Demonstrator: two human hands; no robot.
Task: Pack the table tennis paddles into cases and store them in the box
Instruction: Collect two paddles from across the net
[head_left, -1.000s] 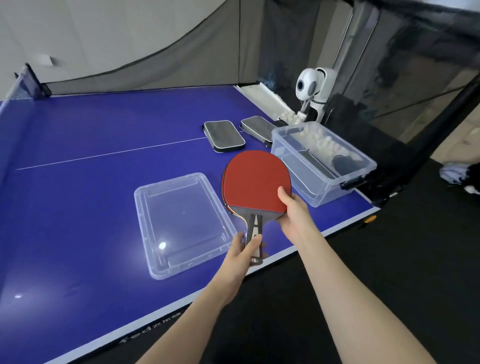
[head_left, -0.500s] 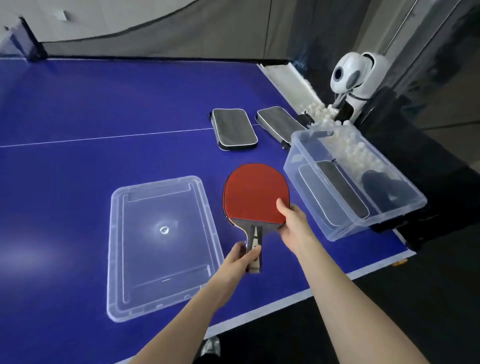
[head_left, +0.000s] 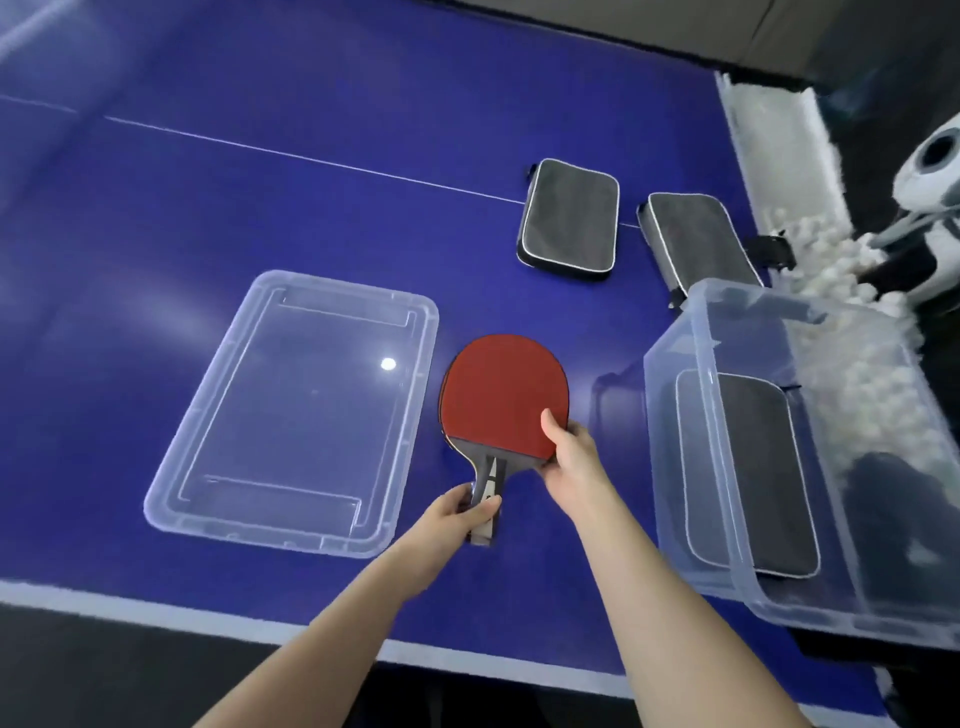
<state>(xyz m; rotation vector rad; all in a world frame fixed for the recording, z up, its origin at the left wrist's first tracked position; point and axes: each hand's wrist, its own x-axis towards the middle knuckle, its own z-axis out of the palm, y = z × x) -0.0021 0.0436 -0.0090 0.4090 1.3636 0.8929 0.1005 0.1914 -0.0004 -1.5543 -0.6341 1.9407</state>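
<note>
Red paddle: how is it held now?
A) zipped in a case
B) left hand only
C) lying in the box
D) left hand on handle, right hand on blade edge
D: the left hand grips the handle of the red paddle, and the right hand pinches the blade's edge.

The right edge cuts off the far side of the box (head_left: 670, 467). Inside it, a dark shape (head_left: 893, 499) is too blurred through the wall for me to name. Behind the box, I see one case (head_left: 691, 239) with its near end hidden by the rim, and a white machine (head_left: 935, 171) cropped. Left of the box, the left hand (head_left: 457, 512) covers part of the paddle (head_left: 501, 395) handle.
</note>
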